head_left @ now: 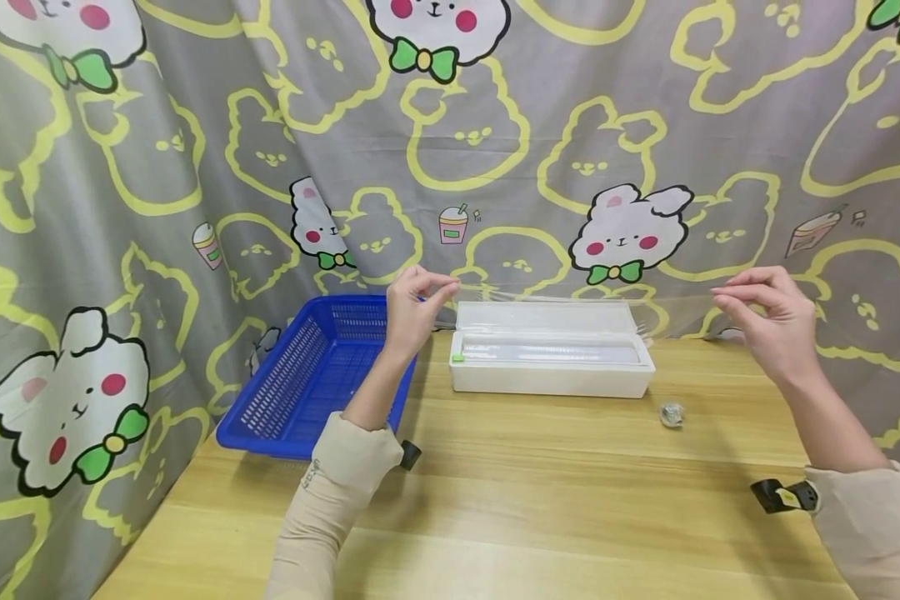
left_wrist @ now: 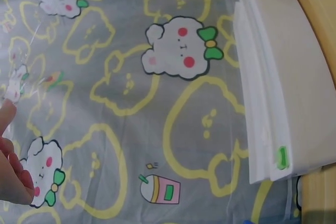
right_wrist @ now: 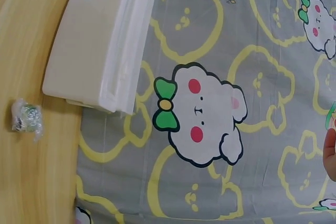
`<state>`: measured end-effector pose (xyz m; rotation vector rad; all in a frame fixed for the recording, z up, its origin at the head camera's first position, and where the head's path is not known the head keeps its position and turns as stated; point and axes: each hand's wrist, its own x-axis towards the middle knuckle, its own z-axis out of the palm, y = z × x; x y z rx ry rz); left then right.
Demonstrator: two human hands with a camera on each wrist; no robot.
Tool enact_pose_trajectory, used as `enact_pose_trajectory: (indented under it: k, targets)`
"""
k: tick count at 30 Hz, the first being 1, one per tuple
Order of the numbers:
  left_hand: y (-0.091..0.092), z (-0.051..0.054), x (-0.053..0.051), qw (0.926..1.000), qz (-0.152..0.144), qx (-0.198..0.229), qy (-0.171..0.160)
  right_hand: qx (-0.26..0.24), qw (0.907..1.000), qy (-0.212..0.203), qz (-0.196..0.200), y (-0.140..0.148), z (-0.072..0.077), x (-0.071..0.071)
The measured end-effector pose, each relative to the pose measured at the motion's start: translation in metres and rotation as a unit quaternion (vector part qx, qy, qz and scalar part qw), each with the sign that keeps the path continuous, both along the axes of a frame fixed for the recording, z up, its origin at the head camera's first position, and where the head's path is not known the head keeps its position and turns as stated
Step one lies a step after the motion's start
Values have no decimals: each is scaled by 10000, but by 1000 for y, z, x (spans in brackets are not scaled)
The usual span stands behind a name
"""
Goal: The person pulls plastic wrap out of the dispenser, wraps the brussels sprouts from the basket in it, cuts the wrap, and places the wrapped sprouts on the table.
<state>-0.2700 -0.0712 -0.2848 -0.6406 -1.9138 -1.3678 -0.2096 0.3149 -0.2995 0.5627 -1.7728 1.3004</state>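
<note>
A sheet of clear plastic wrap (head_left: 547,297) is stretched between my two raised hands, faint against the curtain. My left hand (head_left: 412,310) pinches one end between thumb and fingers, near the blue basket. At the other end, my right hand (head_left: 772,321) pinches the film on the far right. Behind and below the film stands a white cling wrap box (head_left: 551,381) with its lid raised and a clear roll inside; a green slider (head_left: 458,358) shows at its left end. Only part of the left hand (left_wrist: 11,163) and a sliver of the right hand (right_wrist: 331,153) appear in the wrist views.
A blue plastic basket (head_left: 228,437) stands left of the box, beside my left forearm. In front of the box's right end lies a small plastic-wrapped bundle (head_left: 672,415) on the wooden table (head_left: 540,508). A patterned grey curtain (head_left: 495,117) hangs behind the table and along the left.
</note>
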Motion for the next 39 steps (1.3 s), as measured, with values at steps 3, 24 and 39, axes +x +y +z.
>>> enact_pose_trajectory:
  k: [3, 24, 39]
  targets:
    - [0, 3, 1, 10000, 16, -7, 12, 81, 9999, -8, -120, 0, 2, 2]
    - [-5, 5, 20, 9991, -170, -156, 348, -50, 9995, 227, 236, 7, 0, 15]
    - [-18, -29, 58, 9959, -424, -443, 657, 179, 9766, 558, 2070, 8, -31, 59]
